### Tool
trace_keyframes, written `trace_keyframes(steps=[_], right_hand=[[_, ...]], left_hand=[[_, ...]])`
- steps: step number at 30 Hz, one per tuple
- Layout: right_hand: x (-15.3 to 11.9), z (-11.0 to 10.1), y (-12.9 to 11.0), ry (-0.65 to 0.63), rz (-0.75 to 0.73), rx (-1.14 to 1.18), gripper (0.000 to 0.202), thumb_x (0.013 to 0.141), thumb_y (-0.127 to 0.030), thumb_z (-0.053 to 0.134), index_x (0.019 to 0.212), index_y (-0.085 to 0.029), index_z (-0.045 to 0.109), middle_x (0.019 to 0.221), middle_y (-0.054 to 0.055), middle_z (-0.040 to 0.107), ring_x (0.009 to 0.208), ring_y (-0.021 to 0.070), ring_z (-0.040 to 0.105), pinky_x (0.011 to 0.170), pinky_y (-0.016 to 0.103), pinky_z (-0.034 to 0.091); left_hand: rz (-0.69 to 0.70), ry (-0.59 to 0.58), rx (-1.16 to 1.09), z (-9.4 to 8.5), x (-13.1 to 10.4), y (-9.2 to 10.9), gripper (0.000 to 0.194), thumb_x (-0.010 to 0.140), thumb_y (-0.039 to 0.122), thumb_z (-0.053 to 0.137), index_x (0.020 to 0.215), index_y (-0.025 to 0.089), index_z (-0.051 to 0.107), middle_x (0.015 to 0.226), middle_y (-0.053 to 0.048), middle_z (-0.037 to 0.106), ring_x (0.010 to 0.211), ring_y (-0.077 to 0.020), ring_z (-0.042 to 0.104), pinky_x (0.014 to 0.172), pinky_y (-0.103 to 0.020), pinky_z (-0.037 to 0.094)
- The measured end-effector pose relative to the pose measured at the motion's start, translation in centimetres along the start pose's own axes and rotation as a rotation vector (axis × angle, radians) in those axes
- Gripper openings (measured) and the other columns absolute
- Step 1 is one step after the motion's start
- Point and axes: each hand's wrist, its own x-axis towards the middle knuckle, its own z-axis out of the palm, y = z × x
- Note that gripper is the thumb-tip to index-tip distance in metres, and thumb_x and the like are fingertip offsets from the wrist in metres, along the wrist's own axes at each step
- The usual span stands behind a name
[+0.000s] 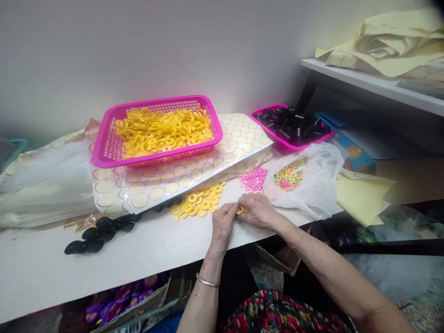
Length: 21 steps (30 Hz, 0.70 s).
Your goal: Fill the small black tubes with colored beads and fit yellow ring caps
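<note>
My left hand (223, 223) and my right hand (258, 211) meet over the white table, fingertips touching. Under the curled fingers of my right hand shows part of a yellow plastic ring piece (242, 210). The left fingers are pinched together against the right ones; what lies between them is hidden. Just left of my hands is a loose pile of yellow ring pieces with short tabs (199, 203). Small pink pieces (255, 178) lie scattered beyond my right hand. Beside them, a thin white plastic bag (321, 166) lies open around tiny multicoloured beads (290, 175).
A pink basket (156, 157) of yellow ring pieces stands on sheets of round stickers (169, 187). Behind the bag, another pink basket (286, 147) holds black plastic parts (294, 125). Black rounded pieces (100, 233) lie at left. A raised shelf (374, 83) stands at right.
</note>
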Motion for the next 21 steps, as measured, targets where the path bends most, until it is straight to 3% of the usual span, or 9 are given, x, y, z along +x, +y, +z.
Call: trace_keyframes(steps=[5, 13, 21], right_hand=[[-0.1, 1.1, 0.2, 0.058, 0.048, 0.086, 0.021, 0.077, -0.035, 0.056, 0.084, -0.016, 0.060, 0.084, 0.006, 0.062, 0.081, 0.0195, 0.054, 0.067, 0.028, 0.032], [-0.8, 2.9, 1.3, 0.156, 0.014, 0.576, 0.020, 0.070, -0.028, 0.066, 0.086, -0.018, 0.058, 0.076, -0.001, 0.059, 0.070, 0.0132, 0.052, 0.061, 0.022, 0.036], [-1.0, 4.5, 0.6, 0.294, 0.037, 0.519, 0.007, 0.079, -0.022, 0.057, 0.079, -0.018, 0.062, 0.072, 0.001, 0.060, 0.069, 0.0141, 0.056, 0.065, 0.024, 0.044]], left_hand=[[-0.011, 0.037, 0.032, 0.7, -0.3, 0.4, 0.026, 0.074, 0.036, 0.058, 0.080, 0.014, 0.071, 0.078, -0.005, 0.069, 0.076, -0.0168, 0.060, 0.069, -0.025, 0.045], [-0.051, 0.055, 0.019, 0.8, -0.4, 0.9, 0.026, 0.071, 0.036, 0.061, 0.077, 0.014, 0.071, 0.078, -0.006, 0.068, 0.073, -0.0161, 0.060, 0.064, -0.024, 0.046], [-0.133, 0.072, -0.052, 0.7, 0.1, 0.6, 0.025, 0.065, 0.035, 0.066, 0.076, 0.014, 0.071, 0.068, -0.004, 0.067, 0.060, -0.0130, 0.056, 0.053, -0.022, 0.043]])
